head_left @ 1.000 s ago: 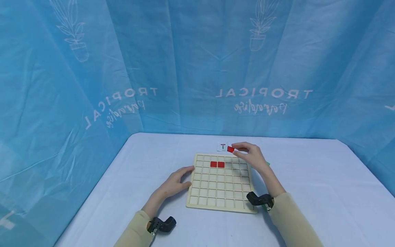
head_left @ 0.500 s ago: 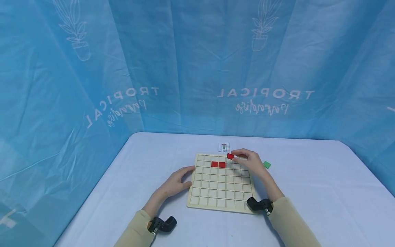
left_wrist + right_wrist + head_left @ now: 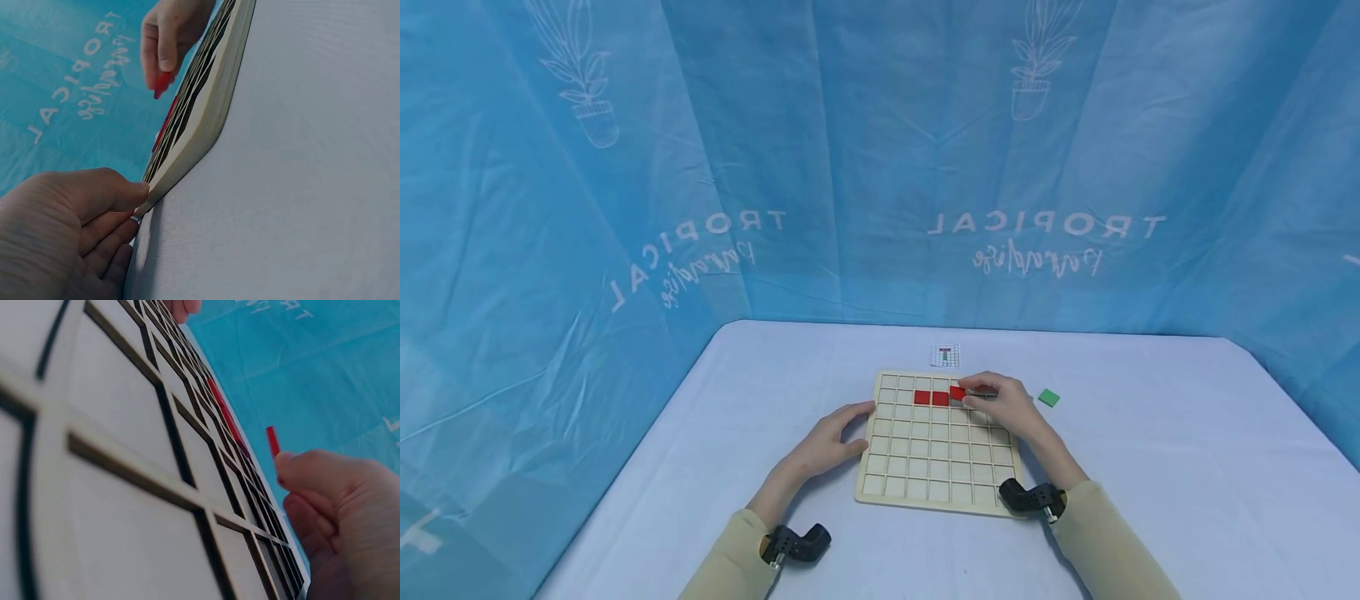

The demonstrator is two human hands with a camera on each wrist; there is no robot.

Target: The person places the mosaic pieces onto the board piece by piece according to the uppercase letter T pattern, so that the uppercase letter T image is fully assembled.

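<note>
On the white tabletop lies a pale board divided by raised ridges into square cells. Two of these, side by side in the second row from the far edge, hold red tiles: the left tile and the middle tile, each filling its cell. A third red piece, the held tile, is flat, thin and square, plain bright red; it hangs tilted just right of the middle tile, over the same row, and the right wrist view shows it clear of the board. The right hand pinches it between thumb and fingers, their tips close together at its edge. The left hand rests at the board's left side, thumb and fingers spread wide apart, the tips touching the rim. Beyond the far edge lies a small card printed with a grid, a red bar and a green column below it. Right of the board, a green tile sits alone near the right hand. Behind everything hangs a blue curtain with white lettering.
</note>
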